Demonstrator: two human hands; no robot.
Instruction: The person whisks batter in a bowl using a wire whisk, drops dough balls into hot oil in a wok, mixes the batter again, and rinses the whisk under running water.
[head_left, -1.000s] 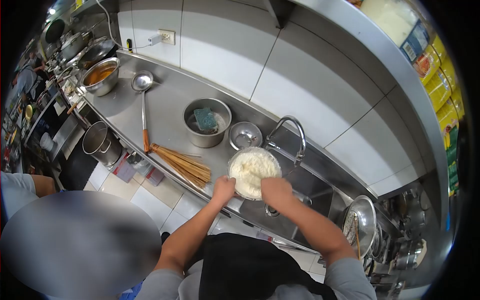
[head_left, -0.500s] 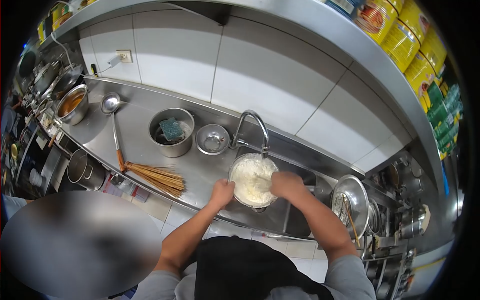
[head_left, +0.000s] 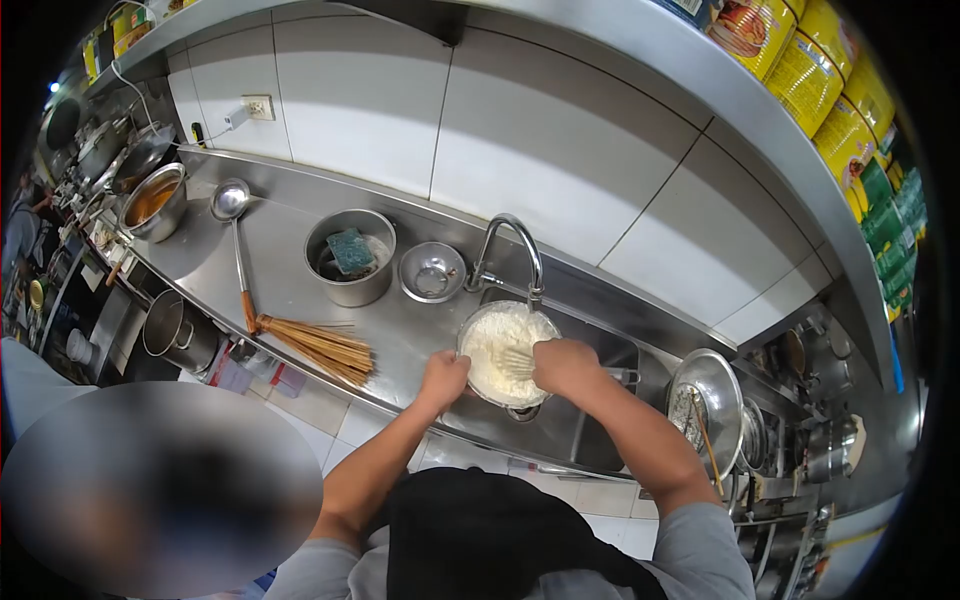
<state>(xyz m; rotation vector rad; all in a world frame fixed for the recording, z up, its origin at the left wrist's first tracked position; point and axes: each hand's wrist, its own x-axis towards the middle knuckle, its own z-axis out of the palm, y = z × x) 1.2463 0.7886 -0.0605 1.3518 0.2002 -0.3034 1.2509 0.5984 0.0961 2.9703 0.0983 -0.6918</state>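
Note:
A bowl (head_left: 463, 335) of pale, creamy mixture sits over the sink's near-left part, below the faucet (head_left: 515, 235). My left hand (head_left: 444, 380) is closed on the bowl's left rim. On the other side, my right hand (head_left: 565, 367) grips a whisk (head_left: 516, 362), whose wires are in the mixture; its handle is hidden in my fist. Just behind the bowl to the left, a small metal bowl (head_left: 432, 272) rests on the counter, beside a deep pot (head_left: 350, 290) holding a green scouring pad (head_left: 351, 252).
A bamboo brush (head_left: 318, 347) and a ladle (head_left: 239, 255) lie on the steel counter (head_left: 280, 285). A bowl of orange liquid (head_left: 154, 205) stands far left. Right of the sink (head_left: 607, 425) is a large metal bowl (head_left: 712, 400). A person's sleeve (head_left: 40, 380) shows at left.
The camera view has swung, so the counter items appear further left than a second ago. My right hand has moved the whisk within the mixture; my left hand keeps its hold on the rim.

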